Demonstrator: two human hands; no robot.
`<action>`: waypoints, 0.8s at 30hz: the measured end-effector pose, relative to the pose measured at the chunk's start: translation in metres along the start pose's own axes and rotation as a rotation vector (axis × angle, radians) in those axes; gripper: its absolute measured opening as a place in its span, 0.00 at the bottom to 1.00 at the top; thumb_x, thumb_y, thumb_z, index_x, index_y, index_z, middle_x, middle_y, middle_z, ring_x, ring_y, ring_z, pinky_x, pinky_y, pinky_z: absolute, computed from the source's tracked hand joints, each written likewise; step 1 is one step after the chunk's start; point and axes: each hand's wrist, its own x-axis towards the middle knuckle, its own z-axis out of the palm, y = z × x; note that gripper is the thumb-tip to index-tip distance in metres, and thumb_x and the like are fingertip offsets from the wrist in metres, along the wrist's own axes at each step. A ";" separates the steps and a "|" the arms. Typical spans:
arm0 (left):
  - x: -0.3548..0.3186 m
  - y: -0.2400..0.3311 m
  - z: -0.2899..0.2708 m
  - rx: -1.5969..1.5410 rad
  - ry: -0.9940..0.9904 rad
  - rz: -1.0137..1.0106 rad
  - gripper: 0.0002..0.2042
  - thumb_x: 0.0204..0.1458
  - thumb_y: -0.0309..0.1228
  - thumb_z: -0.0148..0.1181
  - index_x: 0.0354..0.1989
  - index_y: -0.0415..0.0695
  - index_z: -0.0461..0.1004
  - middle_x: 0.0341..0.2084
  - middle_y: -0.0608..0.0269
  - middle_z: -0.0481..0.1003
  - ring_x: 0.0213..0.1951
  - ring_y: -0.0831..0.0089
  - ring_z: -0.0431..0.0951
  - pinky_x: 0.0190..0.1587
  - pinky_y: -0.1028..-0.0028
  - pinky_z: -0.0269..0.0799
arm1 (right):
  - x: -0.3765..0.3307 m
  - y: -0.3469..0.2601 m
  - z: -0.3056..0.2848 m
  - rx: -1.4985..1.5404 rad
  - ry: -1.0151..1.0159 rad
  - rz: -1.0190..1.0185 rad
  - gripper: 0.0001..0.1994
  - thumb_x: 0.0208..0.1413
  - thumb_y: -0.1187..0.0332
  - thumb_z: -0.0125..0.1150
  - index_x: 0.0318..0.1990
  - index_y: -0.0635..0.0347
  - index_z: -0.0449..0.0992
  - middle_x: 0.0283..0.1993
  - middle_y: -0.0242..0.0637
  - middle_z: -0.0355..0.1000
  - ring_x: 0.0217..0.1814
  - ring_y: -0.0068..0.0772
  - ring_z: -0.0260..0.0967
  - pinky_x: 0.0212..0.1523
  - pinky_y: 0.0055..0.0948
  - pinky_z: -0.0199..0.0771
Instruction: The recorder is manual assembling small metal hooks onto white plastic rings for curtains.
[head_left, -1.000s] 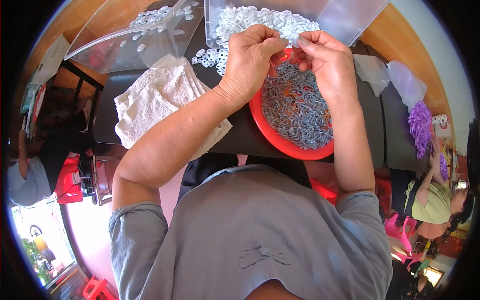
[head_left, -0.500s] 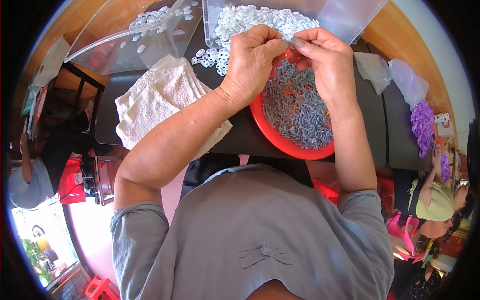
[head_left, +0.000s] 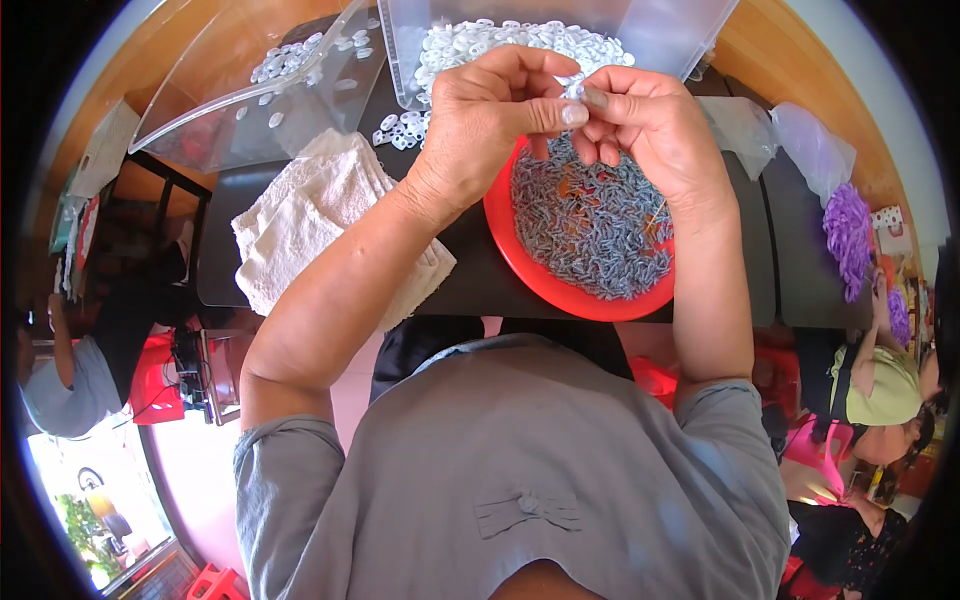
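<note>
Little has changed over the last second: my left hand [head_left: 490, 110] and right hand [head_left: 650, 120] still meet fingertip to fingertip above the red bowl [head_left: 520, 262] of grey pieces at the counter's middle, both pinching one small white ring [head_left: 574, 90], so the fiddling goes on.

- Bowl [head_left: 520, 262]: red glossy plastic.
- Tub [head_left: 660, 35] behind bowl: clear smooth plastic.
- Towel [head_left: 310, 215] left of bowl: white rough cloth.
- Table [head_left: 800, 270]: dark, matt.
</note>
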 end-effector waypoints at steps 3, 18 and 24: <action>-0.001 0.001 0.001 0.007 -0.094 -0.040 0.13 0.46 0.21 0.68 0.40 0.34 0.75 0.25 0.63 0.76 0.26 0.80 0.75 0.21 0.81 0.70 | -0.002 -0.001 -0.001 0.016 -0.073 -0.001 0.12 0.59 0.64 0.57 0.36 0.68 0.74 0.24 0.35 0.71 0.22 0.25 0.70 0.20 0.16 0.63; -0.002 -0.002 -0.003 0.125 -0.091 0.094 0.14 0.40 0.21 0.73 0.37 0.36 0.77 0.25 0.67 0.73 0.26 0.84 0.73 0.21 0.84 0.69 | -0.010 -0.005 0.004 0.041 -0.084 -0.006 0.14 0.59 0.63 0.58 0.37 0.69 0.74 0.25 0.36 0.72 0.21 0.25 0.70 0.19 0.16 0.65; -0.002 -0.002 -0.004 0.134 -0.077 0.093 0.14 0.40 0.21 0.73 0.37 0.36 0.77 0.25 0.67 0.73 0.26 0.84 0.73 0.21 0.84 0.69 | -0.011 -0.004 0.010 0.038 -0.035 -0.013 0.13 0.59 0.64 0.57 0.37 0.68 0.74 0.26 0.36 0.73 0.22 0.25 0.70 0.20 0.16 0.64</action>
